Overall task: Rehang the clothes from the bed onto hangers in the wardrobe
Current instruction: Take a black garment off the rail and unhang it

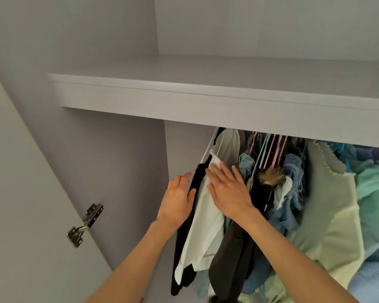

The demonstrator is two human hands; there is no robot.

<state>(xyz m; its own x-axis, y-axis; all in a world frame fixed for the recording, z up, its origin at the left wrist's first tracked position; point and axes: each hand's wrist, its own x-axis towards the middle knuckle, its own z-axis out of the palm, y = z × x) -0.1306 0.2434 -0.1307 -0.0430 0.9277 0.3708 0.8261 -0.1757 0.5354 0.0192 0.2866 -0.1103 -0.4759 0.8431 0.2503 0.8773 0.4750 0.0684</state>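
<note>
A white garment [202,232] and a black garment [185,239] hang at the left end of the wardrobe's row of clothes, on a white hanger [208,149]. My right hand [227,190] lies flat with straight fingers on the white garment's upper part. My left hand [178,199] is flat too, fingers straight, touching the black garment's left edge. Neither hand grips anything. The rail itself is hidden behind the shelf.
A white shelf [184,95] juts out above the clothes. Further right hang denim pieces [293,182], a fur trim [271,177], a pale green garment [330,215] and teal ones [372,186] on coloured hangers [271,149]. The open door with its hinge [84,225] stands left.
</note>
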